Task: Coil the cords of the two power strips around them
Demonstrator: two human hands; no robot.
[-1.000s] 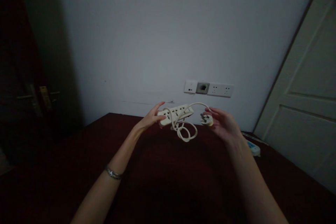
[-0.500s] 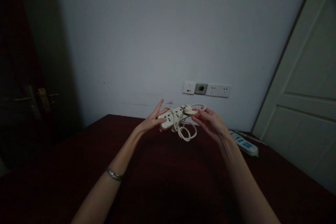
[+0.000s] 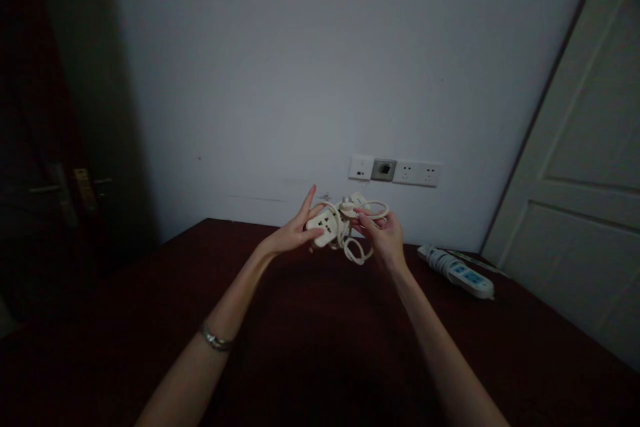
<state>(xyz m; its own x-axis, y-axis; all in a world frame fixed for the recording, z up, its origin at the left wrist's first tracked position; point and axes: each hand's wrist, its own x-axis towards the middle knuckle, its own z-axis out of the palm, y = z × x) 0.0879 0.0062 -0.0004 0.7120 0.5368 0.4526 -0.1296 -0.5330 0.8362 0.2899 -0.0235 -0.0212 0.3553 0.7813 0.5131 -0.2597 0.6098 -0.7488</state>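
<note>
A white power strip (image 3: 323, 227) is held up above the dark red table, tilted, its near end toward the left. My left hand (image 3: 295, 232) grips that end with the thumb on the socket face and the index finger pointing up. The strip's white cord (image 3: 355, 252) loops around its middle, and one loop hangs below. Between the thumb and fingers of my right hand (image 3: 383, 233) is the plug (image 3: 349, 207), lying over the strip, with a cord loop arching above the hand. Parts of the strip's far end are hidden behind plug and cord.
Another power strip (image 3: 467, 277) with blue sockets and its cord wound around it lies on the right of the dark red table (image 3: 300, 340). Wall outlets (image 3: 415, 173) sit behind my hands. A pale door (image 3: 590, 213) stands at right, a dark door with a handle (image 3: 45, 189) at left.
My right hand has moved left with the plug, bringing it closer to the strip's middle. More of the second power strip now shows. My left hand has barely moved.
</note>
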